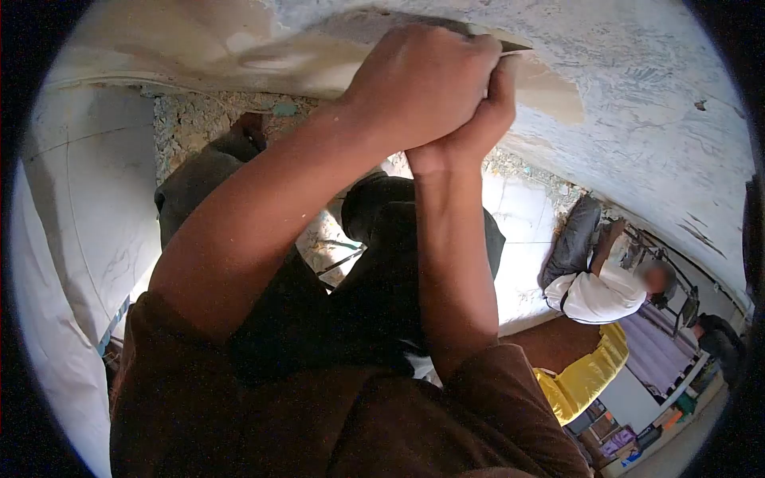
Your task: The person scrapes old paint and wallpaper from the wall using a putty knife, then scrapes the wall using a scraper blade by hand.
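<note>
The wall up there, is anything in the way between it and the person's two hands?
No, nothing I can see blocks the left hand or the right hand from the wall. Just a thin flat tool pokes out from them; whether its tip touches the wall, I can't tell.

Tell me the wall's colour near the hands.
The wall is patchy whitish-grey and tan; head view.

Pale rubble (177, 123) lies scattered on the white tiled floor (522, 213)
</note>
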`<state>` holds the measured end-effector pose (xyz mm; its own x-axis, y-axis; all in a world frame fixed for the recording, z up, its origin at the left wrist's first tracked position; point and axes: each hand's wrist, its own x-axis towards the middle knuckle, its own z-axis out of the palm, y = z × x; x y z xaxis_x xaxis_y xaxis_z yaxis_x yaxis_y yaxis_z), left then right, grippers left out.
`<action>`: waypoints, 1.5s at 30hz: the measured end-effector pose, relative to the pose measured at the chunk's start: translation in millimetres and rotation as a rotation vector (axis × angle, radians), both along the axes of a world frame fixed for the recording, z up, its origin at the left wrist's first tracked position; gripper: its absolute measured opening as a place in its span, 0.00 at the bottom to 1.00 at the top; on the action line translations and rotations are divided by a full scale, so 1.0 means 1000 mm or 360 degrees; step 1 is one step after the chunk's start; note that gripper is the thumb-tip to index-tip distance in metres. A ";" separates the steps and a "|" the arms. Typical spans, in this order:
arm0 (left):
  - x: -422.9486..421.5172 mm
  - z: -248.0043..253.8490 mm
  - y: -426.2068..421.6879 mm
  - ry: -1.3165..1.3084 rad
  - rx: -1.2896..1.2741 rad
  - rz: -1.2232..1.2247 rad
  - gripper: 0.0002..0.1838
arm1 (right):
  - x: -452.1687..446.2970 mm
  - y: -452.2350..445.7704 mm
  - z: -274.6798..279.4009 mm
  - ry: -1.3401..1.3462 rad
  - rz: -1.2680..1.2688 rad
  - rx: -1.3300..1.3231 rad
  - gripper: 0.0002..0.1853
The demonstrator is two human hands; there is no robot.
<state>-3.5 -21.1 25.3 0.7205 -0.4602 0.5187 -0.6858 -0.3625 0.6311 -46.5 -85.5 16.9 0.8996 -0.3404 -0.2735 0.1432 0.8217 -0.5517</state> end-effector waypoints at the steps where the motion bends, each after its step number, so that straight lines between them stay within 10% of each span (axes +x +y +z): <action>1: -0.001 0.000 -0.002 0.0012 -0.0001 0.0004 0.08 | -0.002 -0.002 -0.001 0.0012 0.0004 -0.0001 0.25; 45: -0.004 0.001 0.013 0.0040 0.0233 0.0094 0.08 | -0.002 0.009 -0.004 -0.0007 0.0127 0.0115 0.23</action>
<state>-7.0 -7.6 26.6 0.7605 -0.4861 0.4305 -0.6452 -0.4911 0.5852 -48.4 -76.7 13.1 0.9243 -0.2473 -0.2906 0.0782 0.8682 -0.4900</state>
